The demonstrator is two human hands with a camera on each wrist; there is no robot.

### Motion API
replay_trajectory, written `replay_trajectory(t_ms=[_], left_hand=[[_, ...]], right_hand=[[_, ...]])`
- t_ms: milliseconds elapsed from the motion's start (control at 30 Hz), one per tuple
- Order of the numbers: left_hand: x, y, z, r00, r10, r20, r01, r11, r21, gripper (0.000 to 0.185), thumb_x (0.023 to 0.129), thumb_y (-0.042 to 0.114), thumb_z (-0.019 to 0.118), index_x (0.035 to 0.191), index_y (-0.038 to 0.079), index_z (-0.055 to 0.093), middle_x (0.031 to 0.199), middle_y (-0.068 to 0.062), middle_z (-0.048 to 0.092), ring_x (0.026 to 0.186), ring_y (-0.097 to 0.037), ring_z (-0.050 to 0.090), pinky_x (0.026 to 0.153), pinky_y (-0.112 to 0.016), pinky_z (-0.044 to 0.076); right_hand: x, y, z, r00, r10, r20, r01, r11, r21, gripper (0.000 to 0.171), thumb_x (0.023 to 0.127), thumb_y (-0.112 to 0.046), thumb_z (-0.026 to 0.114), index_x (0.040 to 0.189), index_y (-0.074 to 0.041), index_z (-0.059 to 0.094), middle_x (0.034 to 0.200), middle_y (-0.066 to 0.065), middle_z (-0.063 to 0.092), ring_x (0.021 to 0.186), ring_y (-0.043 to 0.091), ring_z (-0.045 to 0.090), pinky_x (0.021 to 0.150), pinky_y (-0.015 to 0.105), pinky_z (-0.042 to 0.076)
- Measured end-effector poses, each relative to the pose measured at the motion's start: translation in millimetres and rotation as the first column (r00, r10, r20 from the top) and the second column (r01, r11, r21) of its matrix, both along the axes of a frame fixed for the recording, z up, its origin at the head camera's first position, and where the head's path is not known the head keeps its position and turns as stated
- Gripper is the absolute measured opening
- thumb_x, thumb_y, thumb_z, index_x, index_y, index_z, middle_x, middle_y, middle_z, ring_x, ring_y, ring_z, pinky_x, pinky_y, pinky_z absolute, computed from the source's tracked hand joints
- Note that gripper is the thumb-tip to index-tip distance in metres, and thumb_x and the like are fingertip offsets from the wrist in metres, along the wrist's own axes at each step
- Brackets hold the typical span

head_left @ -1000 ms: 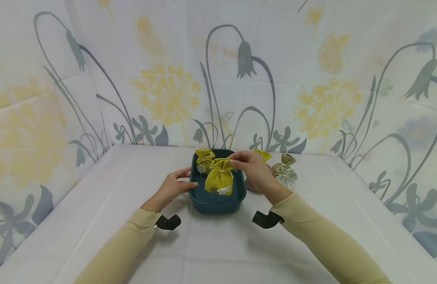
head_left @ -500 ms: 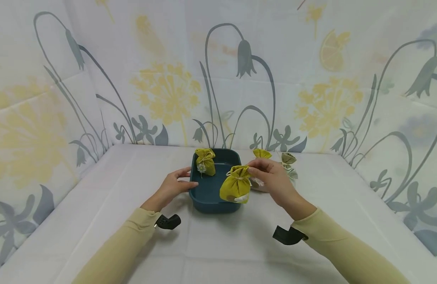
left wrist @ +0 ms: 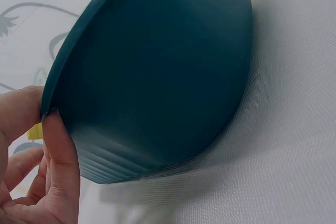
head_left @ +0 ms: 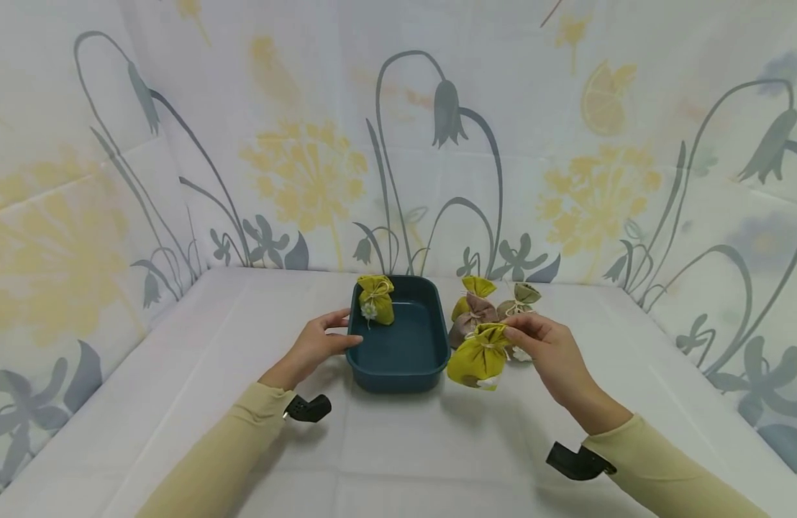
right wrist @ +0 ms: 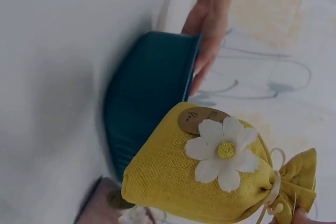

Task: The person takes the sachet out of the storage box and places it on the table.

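Note:
At the left side of a dark teal tub (head_left: 398, 383), my left hand (head_left: 313, 348) pinches the rim between thumb and fingers. My right hand (head_left: 554, 360) pinches the gathered neck of a yellow drawstring sachet (head_left: 477, 360), held up just right of the tub. In the right wrist view this sachet shows a white cloth flower (right wrist: 226, 149) and a round brown tag (right wrist: 195, 120). Another yellow sachet (head_left: 376, 302) with a small flower sits inside the tub, at its back left.
Right of the tub, behind the held sachet, stand several more sachets: a mauve one (head_left: 474, 316), a yellow one (head_left: 479, 286) and an olive-grey one (head_left: 525, 295). A flower-printed cloth (head_left: 398, 144) hangs behind the white table (head_left: 398, 446).
My right hand has carried the yellow sachet from over the tub to the right, out past its rim. My left hand has stayed on the tub's side.

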State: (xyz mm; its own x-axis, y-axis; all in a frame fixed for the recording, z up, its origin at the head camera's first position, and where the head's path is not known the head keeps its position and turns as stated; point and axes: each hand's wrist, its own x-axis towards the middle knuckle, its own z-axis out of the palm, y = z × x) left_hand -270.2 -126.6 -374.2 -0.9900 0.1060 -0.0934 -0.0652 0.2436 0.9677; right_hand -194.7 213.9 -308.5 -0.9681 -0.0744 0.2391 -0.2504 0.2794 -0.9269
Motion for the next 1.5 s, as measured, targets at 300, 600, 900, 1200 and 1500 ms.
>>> replay_trajectory(t_ms=[300, 600, 900, 1200, 1500], left_hand=[[1.2, 0.2, 1.1, 1.000, -0.001, 0.007, 0.001, 1.000, -0.004, 0.071, 0.080, 0.012, 0.074, 0.142, 0.012, 0.040, 0.135, -0.017, 0.044, 0.107, -0.025, 0.057, 0.083, -0.034, 0.051], [-0.6, 0.1, 0.2, 1.000, 0.007, 0.012, -0.007, 1.000, -0.004, 0.069, 0.081, 0.010, 0.073, 0.142, 0.012, 0.040, 0.135, -0.016, 0.044, 0.106, -0.025, 0.057, 0.082, -0.034, 0.051], [-1.5, 0.7, 0.2, 1.000, 0.012, 0.019, -0.012, 1.000, 0.004, 0.068, 0.081, 0.010, 0.073, 0.141, 0.014, 0.041, 0.134, -0.015, 0.044, 0.104, -0.024, 0.058, 0.080, -0.034, 0.052], [0.0, 0.5, 0.3, 1.000, 0.009, 0.015, -0.009, 1.000, 0.006, 0.070, 0.079, 0.011, 0.075, 0.141, 0.013, 0.041, 0.135, -0.016, 0.044, 0.107, -0.025, 0.057, 0.081, -0.034, 0.051], [1.7, 0.2, 1.4, 1.000, 0.009, 0.015, -0.009, 1.000, -0.013, 0.070, 0.080, 0.012, 0.074, 0.142, 0.014, 0.041, 0.134, -0.015, 0.044, 0.107, -0.024, 0.057, 0.083, -0.035, 0.050]], right_hand=[[-2.1, 30.1, -11.9, 0.998, -0.060, 0.006, 0.060, 0.997, 0.045, 0.026, 0.094, -0.009, 0.055, 0.108, 0.013, 0.056, 0.087, -0.007, 0.061, 0.082, 0.003, 0.056, 0.075, 0.017, 0.048], [-14.2, 53.5, -23.4, 0.992, -0.123, 0.008, 0.121, 0.987, 0.103, 0.028, 0.095, -0.011, 0.055, 0.110, 0.013, 0.056, 0.083, -0.013, 0.061, 0.079, 0.001, 0.055, 0.072, 0.016, 0.047], [-32.6, 70.5, -36.5, 0.985, -0.151, 0.077, 0.139, 0.980, 0.143, 0.032, 0.096, -0.015, 0.053, 0.114, 0.012, 0.054, 0.084, -0.012, 0.059, 0.079, 0.003, 0.054, 0.071, 0.016, 0.046], [-37.5, 77.6, -39.7, 0.987, -0.113, 0.119, 0.091, 0.981, 0.174, 0.043, 0.095, -0.025, 0.055, 0.120, 0.009, 0.054, 0.091, -0.009, 0.062, 0.083, 0.004, 0.056, 0.076, 0.021, 0.048], [-29.9, 79.4, -33.3, 0.988, -0.124, 0.092, 0.109, 0.983, 0.148, 0.055, 0.090, -0.033, 0.063, 0.125, 0.008, 0.053, 0.092, -0.017, 0.063, 0.086, 0.002, 0.057, 0.075, 0.015, 0.045]])
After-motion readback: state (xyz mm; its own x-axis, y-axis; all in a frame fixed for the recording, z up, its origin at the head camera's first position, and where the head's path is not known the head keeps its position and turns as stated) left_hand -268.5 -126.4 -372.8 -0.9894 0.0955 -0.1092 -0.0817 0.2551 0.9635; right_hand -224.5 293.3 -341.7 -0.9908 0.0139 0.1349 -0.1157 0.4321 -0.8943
